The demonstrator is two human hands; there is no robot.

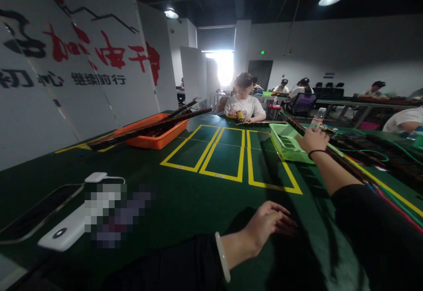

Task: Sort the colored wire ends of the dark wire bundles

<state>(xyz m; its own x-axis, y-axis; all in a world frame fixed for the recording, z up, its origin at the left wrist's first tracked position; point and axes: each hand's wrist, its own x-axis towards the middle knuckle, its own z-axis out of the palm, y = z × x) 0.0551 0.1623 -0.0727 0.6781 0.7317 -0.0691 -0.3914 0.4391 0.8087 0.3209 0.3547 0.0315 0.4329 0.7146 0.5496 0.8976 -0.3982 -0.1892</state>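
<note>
My right hand (314,140) is at the right rim of a light green plastic basket (283,131). Its thumb side lies over the rim and the fingers bend around it, partly hidden. A clear bottle (318,118) with a label stands just behind that hand. Lower down, my left hand (264,228) is held over the dark green table with its fingers stretched out and nothing in them. Yellow tape rectangles (222,177) mark the table between the green basket and an orange basket (161,139).
Long dark strips (148,128) lie across the orange basket. At left are a phone (42,211) and a white power bank (82,216). Cables (393,205) and dark strips run along the right side. A person (244,103) sits opposite with a yellow tool (240,116).
</note>
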